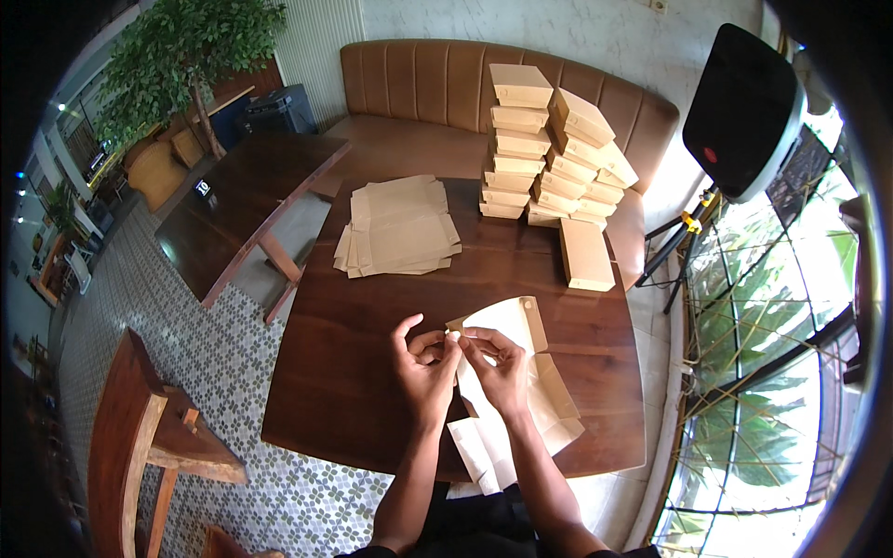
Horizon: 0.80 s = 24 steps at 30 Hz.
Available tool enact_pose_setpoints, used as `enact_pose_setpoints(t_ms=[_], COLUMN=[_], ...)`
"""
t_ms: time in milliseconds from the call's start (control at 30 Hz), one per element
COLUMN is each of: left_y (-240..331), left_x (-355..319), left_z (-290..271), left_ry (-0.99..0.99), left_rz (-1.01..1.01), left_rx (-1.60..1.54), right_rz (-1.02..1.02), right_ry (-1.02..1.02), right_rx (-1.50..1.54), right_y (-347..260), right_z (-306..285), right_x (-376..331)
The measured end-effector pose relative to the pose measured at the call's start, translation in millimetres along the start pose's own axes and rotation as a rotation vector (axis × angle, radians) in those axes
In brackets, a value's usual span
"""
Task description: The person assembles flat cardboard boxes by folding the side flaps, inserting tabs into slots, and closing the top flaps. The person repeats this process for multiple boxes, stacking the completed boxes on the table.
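A partly folded cardboard box [556, 395] lies before me at the near side of the dark wooden table [372, 372], its pale inner face up and some side walls raised. Both hands meet over its left edge. My left hand [426, 358] pinches the box's corner flap between thumb and fingers, with the index finger lifted. Against it, my right hand [498, 363] grips the same corner with its fingertips. The fingers partly hide the pinched cardboard.
Flat cardboard blanks [400, 223] lie stacked at the far left of the table. Tall stacks of folded boxes [517, 144] stand at the far right, with a single closed box [586, 254] in front. Behind runs a brown bench [419, 93]; a black speaker [744, 112] stands at right.
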<state>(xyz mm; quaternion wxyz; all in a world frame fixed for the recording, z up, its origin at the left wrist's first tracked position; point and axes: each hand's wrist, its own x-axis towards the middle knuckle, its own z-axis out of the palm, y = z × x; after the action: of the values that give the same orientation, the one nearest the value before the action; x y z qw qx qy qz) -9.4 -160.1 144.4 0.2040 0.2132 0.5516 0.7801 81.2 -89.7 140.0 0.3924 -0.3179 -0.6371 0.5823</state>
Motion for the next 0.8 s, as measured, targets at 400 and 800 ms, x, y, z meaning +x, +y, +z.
enact_pose_setpoints(t_ms=[400, 800], left_y=[-25, -14], left_x=[5, 3], left_z=[0, -7], left_ry=[0.034, -0.106], left_rz=[0.177, 0.071], left_rx=[-0.001, -0.101], right_rz=[-0.135, 0.066], right_ry=[-0.028, -0.277], right_rx=[-0.058, 0.217], right_y=[8, 13], right_z=[-1, -30], right_x=[-1, 23])
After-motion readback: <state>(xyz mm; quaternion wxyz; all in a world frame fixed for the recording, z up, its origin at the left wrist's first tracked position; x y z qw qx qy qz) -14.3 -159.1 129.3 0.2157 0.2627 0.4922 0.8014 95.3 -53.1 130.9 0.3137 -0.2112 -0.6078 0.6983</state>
